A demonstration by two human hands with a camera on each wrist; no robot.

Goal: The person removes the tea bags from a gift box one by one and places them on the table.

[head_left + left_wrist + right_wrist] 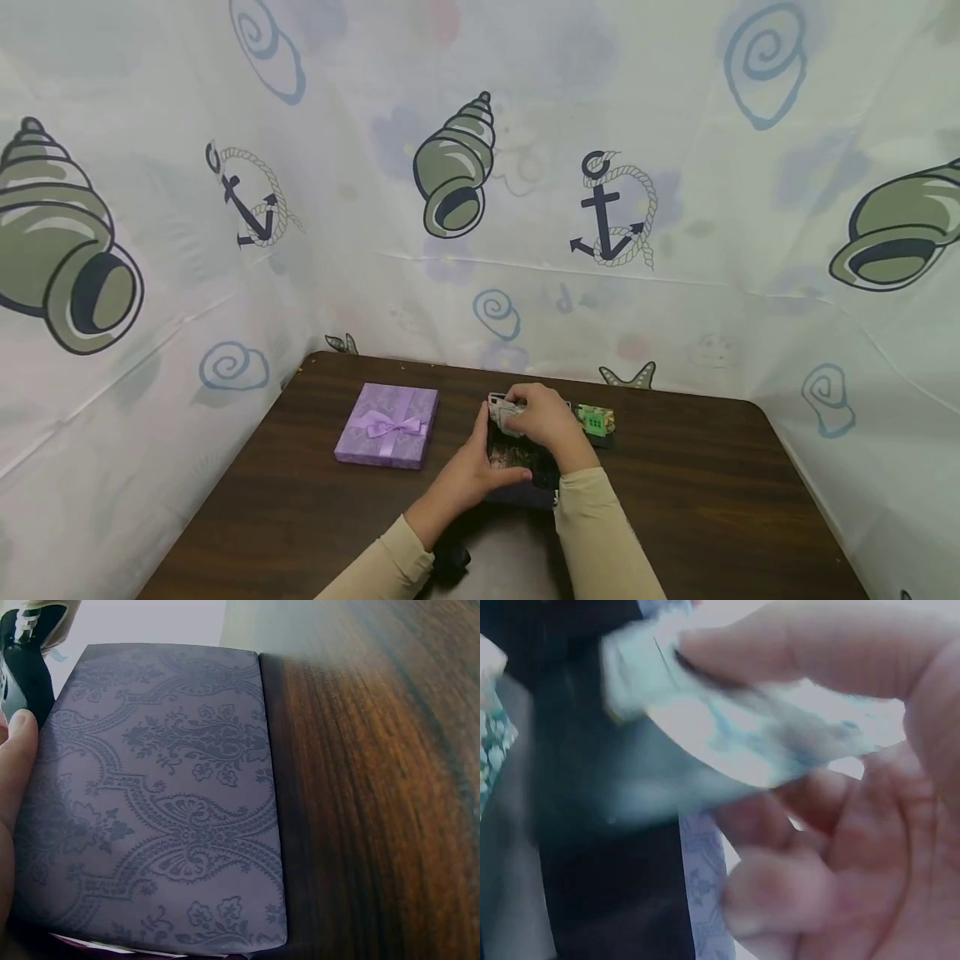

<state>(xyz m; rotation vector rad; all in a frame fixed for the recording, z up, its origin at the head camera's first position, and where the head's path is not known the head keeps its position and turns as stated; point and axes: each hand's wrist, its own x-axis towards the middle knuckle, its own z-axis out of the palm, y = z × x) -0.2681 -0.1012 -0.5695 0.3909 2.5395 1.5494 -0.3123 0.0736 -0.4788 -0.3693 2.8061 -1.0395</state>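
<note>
My left hand (468,471) grips a purple patterned box (525,497) whose inside is black. The thumb lies along its near side, and the patterned outside of the box (172,787) fills much of the left wrist view. Over the far end of the box, my right hand (551,421) pinches a pale printed piece (501,412) between thumb and fingers. That piece (712,727) is blurred in the right wrist view, so what it is cannot be told. A dark printed picture (512,452) shows within the box.
A lilac gift-box lid (386,446) with a ribbon bow lies to the left on the dark wooden table (697,492). Beyond my right hand is a green printed piece (596,421). Shell-and-anchor printed cloth (540,317) hangs behind the table and at both sides.
</note>
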